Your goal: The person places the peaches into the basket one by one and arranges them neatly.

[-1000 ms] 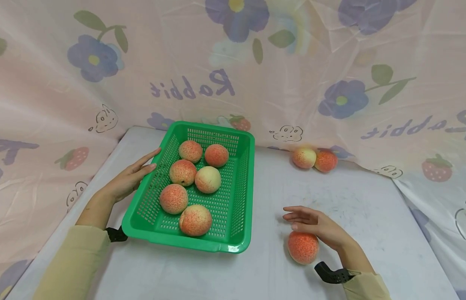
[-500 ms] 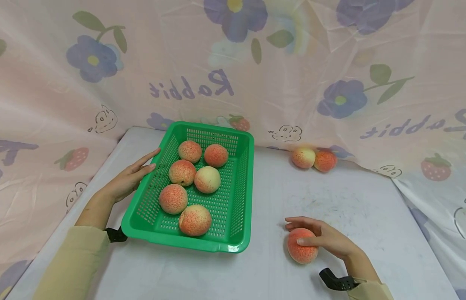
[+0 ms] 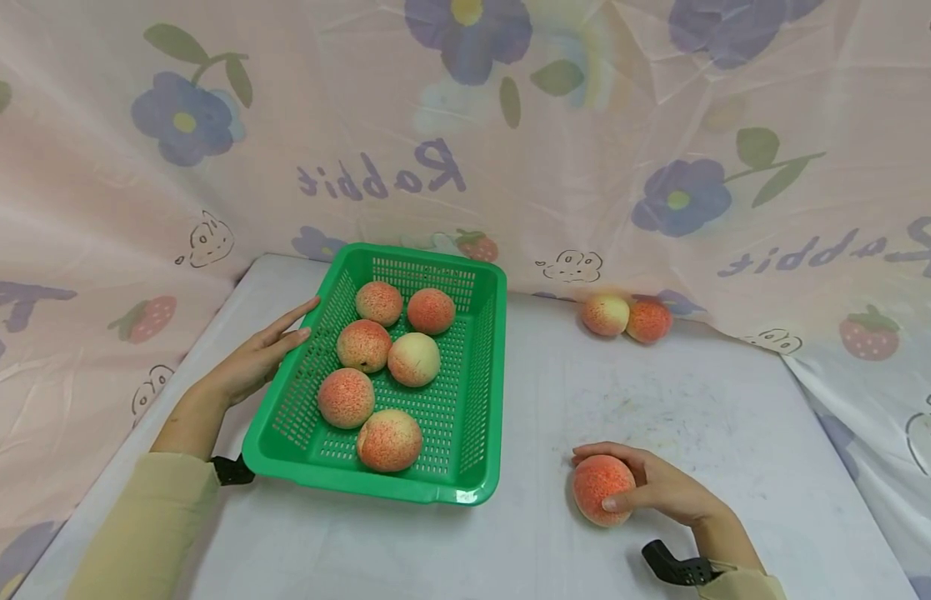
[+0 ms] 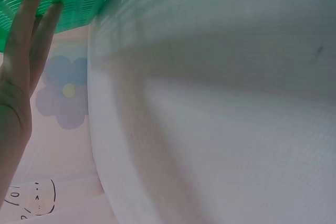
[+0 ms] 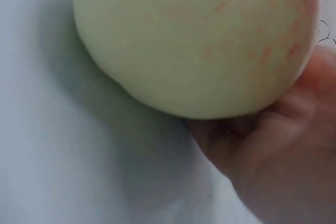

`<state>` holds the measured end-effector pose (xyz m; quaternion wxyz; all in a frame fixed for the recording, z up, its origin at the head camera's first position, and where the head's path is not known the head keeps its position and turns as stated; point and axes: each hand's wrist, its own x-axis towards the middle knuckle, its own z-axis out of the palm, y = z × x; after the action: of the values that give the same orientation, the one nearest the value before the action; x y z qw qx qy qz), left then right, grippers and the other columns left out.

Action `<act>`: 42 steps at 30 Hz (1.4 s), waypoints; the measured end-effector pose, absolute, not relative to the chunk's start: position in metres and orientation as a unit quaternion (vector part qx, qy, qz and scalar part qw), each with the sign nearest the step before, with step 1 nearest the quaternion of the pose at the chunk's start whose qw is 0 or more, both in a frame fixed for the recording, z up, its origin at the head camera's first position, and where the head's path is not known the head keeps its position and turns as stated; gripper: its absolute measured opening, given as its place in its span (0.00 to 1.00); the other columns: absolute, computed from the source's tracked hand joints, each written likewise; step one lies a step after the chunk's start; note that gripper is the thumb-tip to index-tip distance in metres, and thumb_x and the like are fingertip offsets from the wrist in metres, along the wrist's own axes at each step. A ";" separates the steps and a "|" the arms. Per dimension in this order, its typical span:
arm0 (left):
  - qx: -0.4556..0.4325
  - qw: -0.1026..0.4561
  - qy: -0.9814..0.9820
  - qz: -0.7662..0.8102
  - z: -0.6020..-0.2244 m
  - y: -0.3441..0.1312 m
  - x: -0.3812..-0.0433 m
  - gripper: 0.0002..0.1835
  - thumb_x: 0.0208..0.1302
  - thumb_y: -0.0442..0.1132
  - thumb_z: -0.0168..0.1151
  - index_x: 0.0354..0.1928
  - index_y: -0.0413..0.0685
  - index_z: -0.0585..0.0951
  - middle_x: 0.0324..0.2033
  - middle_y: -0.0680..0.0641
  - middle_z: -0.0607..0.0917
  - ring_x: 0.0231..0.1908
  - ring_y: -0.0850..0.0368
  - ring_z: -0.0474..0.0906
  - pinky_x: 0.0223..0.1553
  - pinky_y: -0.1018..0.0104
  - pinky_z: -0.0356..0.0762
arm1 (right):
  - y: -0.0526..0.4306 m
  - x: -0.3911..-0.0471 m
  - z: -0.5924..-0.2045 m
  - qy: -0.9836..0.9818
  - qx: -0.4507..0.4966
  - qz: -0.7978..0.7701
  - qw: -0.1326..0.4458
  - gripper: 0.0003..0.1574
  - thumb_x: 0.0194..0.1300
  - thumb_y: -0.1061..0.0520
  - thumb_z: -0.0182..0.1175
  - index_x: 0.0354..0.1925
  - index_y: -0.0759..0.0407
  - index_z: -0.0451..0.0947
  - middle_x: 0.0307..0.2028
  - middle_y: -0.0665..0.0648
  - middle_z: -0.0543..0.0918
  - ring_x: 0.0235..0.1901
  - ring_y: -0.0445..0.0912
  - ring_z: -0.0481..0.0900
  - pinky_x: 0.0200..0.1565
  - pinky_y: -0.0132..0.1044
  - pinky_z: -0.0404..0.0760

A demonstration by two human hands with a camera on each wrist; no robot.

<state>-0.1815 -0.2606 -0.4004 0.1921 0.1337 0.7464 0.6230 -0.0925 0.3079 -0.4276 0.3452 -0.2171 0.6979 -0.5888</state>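
Note:
My right hand (image 3: 663,487) holds a red peach (image 3: 596,483) low on the right part of the table, thumb on its near side and fingers behind it. The right wrist view shows this peach (image 5: 194,40) large, pale on the side facing the camera. My left hand (image 3: 255,358) touches the left side of a green plastic basket (image 3: 503,375). In the left wrist view the straight fingers (image 4: 23,30) lie against its slotted outer wall. Several peaches, among them a pale one (image 3: 414,360) and a red-speckled one (image 3: 390,440), lie inside the basket.
Two more peaches stand side by side at the table's back edge, one yellowish (image 3: 605,315) and one red (image 3: 649,321). A printed cloth (image 3: 510,200) hangs behind and around the white table (image 3: 540,550).
My right hand has come down and closed around the red peach, its thumb sliding down over the near side. The left hand and the basket stay put.

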 end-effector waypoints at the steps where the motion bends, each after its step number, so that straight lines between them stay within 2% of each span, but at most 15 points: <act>1: 0.134 0.192 0.747 0.623 -0.401 -0.261 -0.182 0.31 0.77 0.50 0.39 0.76 0.69 0.42 0.73 0.34 0.47 0.53 0.70 0.74 0.51 0.73 0.74 | 0.308 -0.092 -0.428 0.697 -0.214 -0.592 0.344 0.37 0.63 0.68 0.58 0.68 0.71 0.59 0.63 0.67 0.71 0.59 0.39 0.72 0.57 0.32 0.74; 6: 0.133 0.190 0.748 0.621 -0.402 -0.262 -0.182 0.31 0.78 0.49 0.39 0.76 0.69 0.42 0.72 0.33 0.50 0.53 0.69 0.75 0.51 0.73 0.74 | 0.304 -0.093 -0.431 0.707 -0.190 -0.599 0.326 0.36 0.62 0.67 0.60 0.66 0.70 0.61 0.62 0.68 0.71 0.57 0.39 0.73 0.56 0.34 0.75; 8: 0.131 0.190 0.748 0.622 -0.402 -0.261 -0.182 0.31 0.78 0.49 0.39 0.76 0.70 0.42 0.73 0.35 0.48 0.60 0.58 0.71 0.61 0.61 0.71 | 0.302 -0.095 -0.431 0.718 -0.179 -0.596 0.311 0.35 0.62 0.67 0.60 0.66 0.68 0.63 0.62 0.67 0.71 0.57 0.38 0.73 0.56 0.33 0.75; 10: 0.129 0.191 0.748 0.622 -0.402 -0.260 -0.182 0.31 0.77 0.49 0.39 0.76 0.70 0.43 0.75 0.37 0.42 0.68 0.47 0.62 0.67 0.47 0.61 | 0.299 -0.098 -0.431 0.728 -0.173 -0.593 0.297 0.34 0.62 0.67 0.60 0.66 0.67 0.64 0.62 0.69 0.70 0.57 0.38 0.73 0.56 0.33 0.76; 13: 0.126 0.194 0.746 0.625 -0.401 -0.259 -0.181 0.31 0.77 0.50 0.40 0.76 0.71 0.43 0.75 0.41 0.36 0.72 0.33 0.41 0.66 0.29 0.42 | 0.294 -0.104 -0.429 0.737 -0.169 -0.591 0.281 0.34 0.62 0.67 0.60 0.65 0.66 0.65 0.62 0.69 0.70 0.58 0.38 0.74 0.55 0.33 0.76; 14: 0.126 0.194 0.746 0.625 -0.401 -0.259 -0.181 0.31 0.77 0.50 0.40 0.76 0.71 0.43 0.75 0.41 0.36 0.72 0.33 0.41 0.66 0.30 0.42 | 0.292 -0.106 -0.428 0.737 -0.172 -0.592 0.277 0.33 0.62 0.67 0.60 0.65 0.66 0.65 0.62 0.69 0.70 0.58 0.38 0.74 0.55 0.33 0.76; 19: 0.123 0.188 0.760 0.610 -0.401 -0.259 -0.182 0.31 0.77 0.51 0.39 0.76 0.72 0.43 0.75 0.39 0.43 0.67 0.46 0.62 0.65 0.42 0.60 | 0.283 -0.117 -0.425 0.732 -0.188 -0.604 0.252 0.33 0.62 0.68 0.60 0.65 0.67 0.64 0.62 0.70 0.70 0.58 0.39 0.73 0.55 0.33 0.76; 22: 0.124 0.188 0.759 0.611 -0.401 -0.259 -0.182 0.31 0.77 0.51 0.39 0.76 0.72 0.43 0.75 0.40 0.41 0.68 0.42 0.59 0.66 0.39 0.57 | 0.277 -0.124 -0.424 0.728 -0.188 -0.617 0.233 0.34 0.62 0.68 0.59 0.66 0.68 0.63 0.62 0.68 0.71 0.58 0.39 0.73 0.56 0.32 0.75; 25: 0.127 0.190 0.750 0.620 -0.400 -0.259 -0.182 0.31 0.77 0.50 0.40 0.76 0.71 0.43 0.75 0.41 0.37 0.72 0.34 0.44 0.66 0.30 0.46 | 0.271 -0.132 -0.422 0.727 -0.183 -0.626 0.215 0.34 0.64 0.68 0.58 0.66 0.68 0.62 0.62 0.64 0.72 0.58 0.39 0.73 0.57 0.31 0.74; 27: 0.127 0.189 0.751 0.620 -0.400 -0.259 -0.182 0.31 0.77 0.50 0.40 0.76 0.72 0.43 0.75 0.40 0.38 0.71 0.33 0.45 0.66 0.31 0.48 | 0.267 -0.137 -0.420 0.726 -0.181 -0.631 0.204 0.34 0.65 0.68 0.57 0.67 0.69 0.60 0.62 0.59 0.73 0.58 0.39 0.73 0.56 0.31 0.74; 30: 0.127 0.186 0.759 0.611 -0.400 -0.260 -0.182 0.30 0.77 0.51 0.39 0.76 0.72 0.43 0.75 0.39 0.42 0.68 0.47 0.60 0.65 0.45 0.62 | 0.261 -0.144 -0.416 0.722 -0.174 -0.641 0.193 0.34 0.65 0.67 0.57 0.67 0.68 0.60 0.60 0.52 0.75 0.58 0.39 0.73 0.56 0.31 0.75; 32: 0.127 0.185 0.760 0.611 -0.400 -0.260 -0.182 0.30 0.77 0.51 0.39 0.76 0.71 0.43 0.74 0.37 0.46 0.61 0.58 0.69 0.59 0.57 0.71 | 0.256 -0.148 -0.413 0.718 -0.169 -0.649 0.187 0.33 0.65 0.67 0.57 0.67 0.65 0.62 0.59 0.49 0.75 0.58 0.40 0.73 0.56 0.31 0.76; 35: 0.127 0.187 0.758 0.612 -0.401 -0.261 -0.182 0.30 0.77 0.51 0.39 0.76 0.71 0.43 0.74 0.37 0.46 0.57 0.67 0.71 0.56 0.65 0.73 | 0.249 -0.154 -0.407 0.717 -0.157 -0.656 0.177 0.32 0.65 0.67 0.57 0.66 0.58 0.65 0.58 0.50 0.75 0.57 0.40 0.73 0.56 0.31 0.76; 38: 0.127 0.186 0.757 0.614 -0.402 -0.261 -0.182 0.31 0.77 0.51 0.39 0.76 0.71 0.43 0.74 0.37 0.47 0.59 0.60 0.71 0.60 0.56 0.71 | 0.243 -0.159 -0.401 0.715 -0.144 -0.662 0.169 0.32 0.64 0.67 0.58 0.65 0.57 0.66 0.58 0.50 0.75 0.57 0.40 0.72 0.56 0.30 0.75; 42: 0.128 0.186 0.760 0.609 -0.402 -0.261 -0.182 0.31 0.77 0.51 0.39 0.76 0.71 0.43 0.74 0.38 0.45 0.60 0.61 0.68 0.63 0.50 0.66 | 0.235 -0.167 -0.394 0.712 -0.142 -0.669 0.158 0.32 0.64 0.68 0.58 0.66 0.60 0.65 0.57 0.49 0.75 0.56 0.41 0.72 0.55 0.29 0.75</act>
<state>-0.1819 -0.2609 -0.4023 0.1862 0.1283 0.7605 0.6087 -0.1673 0.2350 -0.3941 0.1577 -0.1417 0.7125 -0.6689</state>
